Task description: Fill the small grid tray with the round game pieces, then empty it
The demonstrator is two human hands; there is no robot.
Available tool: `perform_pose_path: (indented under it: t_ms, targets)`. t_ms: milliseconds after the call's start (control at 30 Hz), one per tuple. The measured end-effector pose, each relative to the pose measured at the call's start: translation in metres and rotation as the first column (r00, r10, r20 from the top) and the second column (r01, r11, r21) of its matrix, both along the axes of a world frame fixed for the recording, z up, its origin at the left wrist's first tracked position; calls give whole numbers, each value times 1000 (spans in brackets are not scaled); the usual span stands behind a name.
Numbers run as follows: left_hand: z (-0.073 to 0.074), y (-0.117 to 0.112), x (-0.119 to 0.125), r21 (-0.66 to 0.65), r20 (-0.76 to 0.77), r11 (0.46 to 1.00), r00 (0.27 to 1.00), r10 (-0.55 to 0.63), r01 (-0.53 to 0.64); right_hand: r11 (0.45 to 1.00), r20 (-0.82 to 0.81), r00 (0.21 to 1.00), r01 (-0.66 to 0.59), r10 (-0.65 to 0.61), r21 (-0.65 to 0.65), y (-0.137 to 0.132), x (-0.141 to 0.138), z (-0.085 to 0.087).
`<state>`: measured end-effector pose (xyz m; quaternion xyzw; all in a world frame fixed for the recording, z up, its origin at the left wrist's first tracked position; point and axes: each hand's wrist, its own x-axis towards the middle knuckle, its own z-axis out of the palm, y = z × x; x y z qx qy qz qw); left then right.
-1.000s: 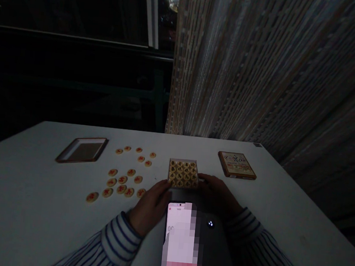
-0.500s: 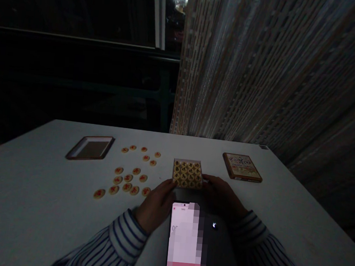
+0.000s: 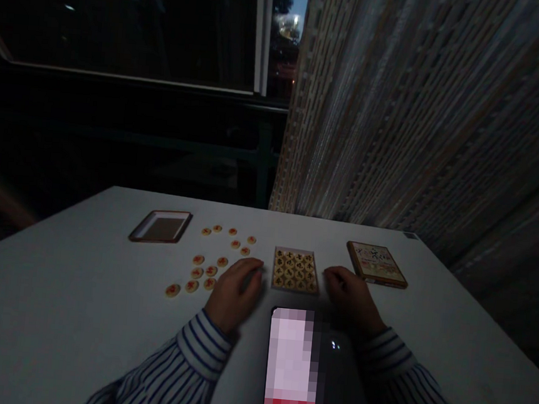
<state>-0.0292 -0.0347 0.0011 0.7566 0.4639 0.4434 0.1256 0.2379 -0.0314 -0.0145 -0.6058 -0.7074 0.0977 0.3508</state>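
Cream black-lettered discs [image 3: 298,273], sixteen, four by four in one square box [image 3: 295,251] at the centre!
Your left hand [image 3: 233,293] and right hand [image 3: 353,297] flank that thin-walled box, each just beside it without touching; both grips are slack, fingers half curled around nothing. Out to your left, thirteen round red-lettered discs [image 3: 222,261] are in view, scattered flat, the nearest just beside your left hand. Past them, one shallow brown-rimmed tray [image 3: 161,226]; over on your right, one flat printed case [image 3: 380,264]. One phone [image 3: 292,361] glows before you above the smooth white table [image 3: 75,311].
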Motion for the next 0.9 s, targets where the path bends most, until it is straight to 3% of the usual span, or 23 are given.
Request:
perform_pose_path:
  t_ms: [167,333,433,667,767,900]
  targets:
    - [16,10,-28,1,-5,1000,1000,18,-18,999,-24,1000,-4,6,54,1,3,6]
    - [9,19,-57,-75,82,992,991,103,-97,995,-73,997,30,-23,98,-5,-4,27]
    - [1,22,-67,-79,61,991,992,112,-107,992,-82,997,20,-10,122,-12,-21,47]
    - [-6,23,-72,-12,-79,998,995,53,-54,981,-74,981,-174,180,89,-13,-85,85]
    - [-6,23,-71,-2,-101,999,994,36,-37,960,-79,957,-272,277,70,-5,-111,85]
    - [-4,21,-70,7,-140,1000,990,20,-19,942,15,945,-326,326,72,4,-135,70]
